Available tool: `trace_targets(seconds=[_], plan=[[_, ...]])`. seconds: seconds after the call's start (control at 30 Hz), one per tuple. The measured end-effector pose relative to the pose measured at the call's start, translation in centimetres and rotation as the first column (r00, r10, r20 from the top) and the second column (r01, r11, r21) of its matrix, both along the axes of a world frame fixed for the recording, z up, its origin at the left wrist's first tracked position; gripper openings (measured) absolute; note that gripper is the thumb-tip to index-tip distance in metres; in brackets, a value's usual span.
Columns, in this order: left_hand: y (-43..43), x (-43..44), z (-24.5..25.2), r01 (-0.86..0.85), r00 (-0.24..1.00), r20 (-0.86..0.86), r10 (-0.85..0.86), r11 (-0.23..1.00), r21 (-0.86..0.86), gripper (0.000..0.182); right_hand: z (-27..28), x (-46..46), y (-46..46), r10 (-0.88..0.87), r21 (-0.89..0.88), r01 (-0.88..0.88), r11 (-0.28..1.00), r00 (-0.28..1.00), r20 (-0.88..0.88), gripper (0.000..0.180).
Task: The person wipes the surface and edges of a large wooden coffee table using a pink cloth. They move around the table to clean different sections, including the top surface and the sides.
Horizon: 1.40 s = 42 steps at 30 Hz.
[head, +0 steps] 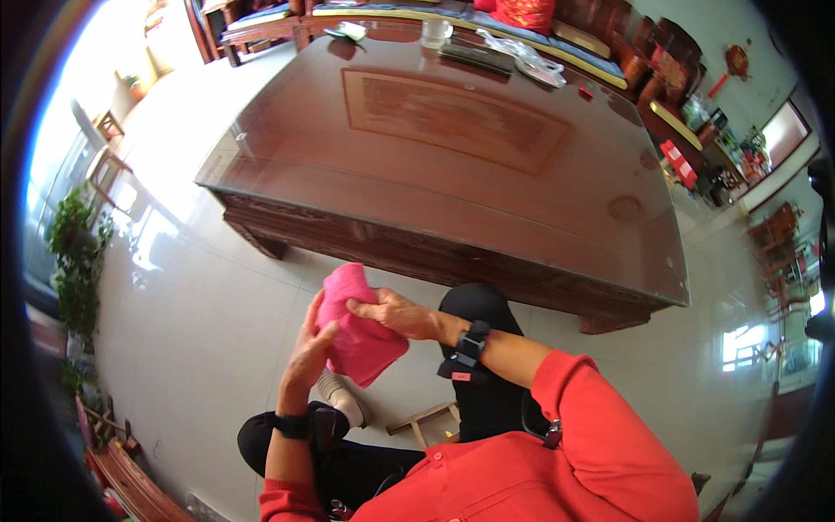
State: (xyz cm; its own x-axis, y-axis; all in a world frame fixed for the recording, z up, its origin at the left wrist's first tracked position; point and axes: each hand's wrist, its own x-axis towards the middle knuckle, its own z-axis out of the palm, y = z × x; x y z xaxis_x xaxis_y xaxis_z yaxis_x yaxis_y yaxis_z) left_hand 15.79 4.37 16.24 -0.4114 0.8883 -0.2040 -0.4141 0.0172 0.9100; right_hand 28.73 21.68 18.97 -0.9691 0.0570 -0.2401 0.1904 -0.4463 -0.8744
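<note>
A folded pink cloth (365,339) is held up between my two hands, over the floor and short of the table's near edge. My left hand (308,349) grips its left side, thumb on the near face and the fingers partly hidden behind it. From the right, my right hand (394,313) pinches the upper part, with the thumb lying across the pink fabric. The cloth's lower corner hangs free. Beyond it stands a low dark wooden table (417,196) with a glass top.
On the table's far side are a clear glass mug (436,32), a dark flat box (477,59), a plastic bag (522,52) and a small red item (586,91). A cushioned wooden sofa (590,32) stands behind. A wooden stool frame (417,417) shows between my legs; potted plants (75,261) line the left.
</note>
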Motion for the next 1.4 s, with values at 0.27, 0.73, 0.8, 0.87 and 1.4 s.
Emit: trace_targets(seconds=[0.27, 0.73, 0.8, 0.87, 1.4], plan=[[0.5, -0.5, -0.8, -0.078, 0.904, 0.422, 0.064, 0.997, 0.014, 0.041, -0.8, -0.3, 0.0, 0.026, -0.006, -0.026, 1.0, 0.999, 0.024, 0.038], [0.6, -0.1, 1.4, -0.264, 0.921, 0.333, 0.202, 0.952, 0.152, 0.047, 1.0, -0.1, -2.3, 0.06, 0.151, -0.039, 0.988, 0.989, -0.136, 0.066], [1.1, 0.0, 1.4, -0.291, 0.941, 0.231, 0.248, 0.941, 0.173, 0.047, 2.2, 0.2, -2.9, -0.024, 0.181, 0.044, 0.982, 0.993, -0.113, 0.058], [1.4, -0.2, 1.5, -0.288, 0.957, 0.031, 0.289, 0.93, 0.228, 0.046, 3.7, 1.1, -3.0, -0.111, 0.237, 0.12, 0.964, 0.993, -0.05, 0.046], [3.5, -1.6, -3.3, -0.244, 0.97, -0.057, 0.237, 0.929, -0.28, 0.033, -4.1, 48.6, 11.4, -0.889, 0.594, 0.69, -0.413, -0.447, -0.098, 0.047]])
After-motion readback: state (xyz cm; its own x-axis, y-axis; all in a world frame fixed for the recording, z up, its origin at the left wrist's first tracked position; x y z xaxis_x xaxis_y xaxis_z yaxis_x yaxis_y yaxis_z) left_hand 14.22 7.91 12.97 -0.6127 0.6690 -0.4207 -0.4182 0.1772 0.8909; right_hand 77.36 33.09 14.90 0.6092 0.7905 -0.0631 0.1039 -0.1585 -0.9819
